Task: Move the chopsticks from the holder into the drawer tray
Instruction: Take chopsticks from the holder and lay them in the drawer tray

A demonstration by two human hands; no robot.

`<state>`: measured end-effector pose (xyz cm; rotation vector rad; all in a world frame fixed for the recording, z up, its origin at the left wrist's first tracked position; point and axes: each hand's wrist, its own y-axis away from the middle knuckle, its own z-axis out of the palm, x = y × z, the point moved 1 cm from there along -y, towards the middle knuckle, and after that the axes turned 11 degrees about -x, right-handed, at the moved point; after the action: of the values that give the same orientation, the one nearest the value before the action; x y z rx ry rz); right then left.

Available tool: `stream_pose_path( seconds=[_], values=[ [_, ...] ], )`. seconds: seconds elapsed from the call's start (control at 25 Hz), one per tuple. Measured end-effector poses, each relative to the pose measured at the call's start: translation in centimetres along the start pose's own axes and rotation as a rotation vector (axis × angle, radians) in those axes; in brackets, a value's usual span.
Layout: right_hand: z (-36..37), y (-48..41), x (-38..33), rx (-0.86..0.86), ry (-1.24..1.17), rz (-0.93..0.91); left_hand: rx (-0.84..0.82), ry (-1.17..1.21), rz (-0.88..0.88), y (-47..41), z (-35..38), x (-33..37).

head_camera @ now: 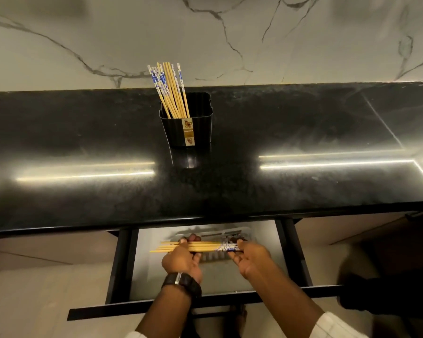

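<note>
Head view: your left hand (181, 258) and right hand (250, 258) are both closed on one bundle of chopsticks (195, 247), held level over the open drawer (122, 264). Left fingers wrap the plain wooden shafts; right fingers pinch the blue-patterned ends. The bundle sits just above the pale tray (214, 234) at the drawer's back; contact with the tray cannot be told. A dark watch (181, 282) is on your left wrist. More chopsticks, remaining set (170, 90), stand tilted left in the black holder (187, 129), upright on the black counter (303, 132), near the marble wall (230, 37).
</note>
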<state>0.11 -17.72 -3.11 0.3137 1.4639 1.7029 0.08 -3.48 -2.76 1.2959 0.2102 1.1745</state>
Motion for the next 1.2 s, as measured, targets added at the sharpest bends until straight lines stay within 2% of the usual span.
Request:
stream_pose_path(
  seconds=[0.24,0.56,0.6,0.76,0.88,1.0,1.2],
  values=[
    [1.3,-1.2,-0.3,0.065,-0.098,0.170,0.028,0.002,-0.199,-2.3,-0.2,0.1],
    [1.5,-1.8,-0.8,0.181,-0.299,0.181,-0.003,0.133,-0.360,-2.5,-0.3,-1.1],
    [1.4,-1.9,-0.9,0.190,-0.294,0.169,0.002,0.140,-0.366,-2.4,-0.3,-1.0],
    [1.4,-1.3,-1.5,0.110,0.071,0.123,-0.005,0.128,-0.409,-2.5,-0.4,-0.5],
    [1.3,-1.6,-1.6,0.195,-0.020,0.155,-0.033,0.082,-0.422,-2.5,-0.6,-0.2],
    [1.7,-1.6,-1.5,0.115,-0.003,0.153,-0.033,0.012,-0.379,-1.7,-0.3,0.6],
    [1.9,1.2,-0.6,0.002,0.079,0.114,-0.202,-0.256,-0.272,0.7,0.8,3.0]
  ],
)
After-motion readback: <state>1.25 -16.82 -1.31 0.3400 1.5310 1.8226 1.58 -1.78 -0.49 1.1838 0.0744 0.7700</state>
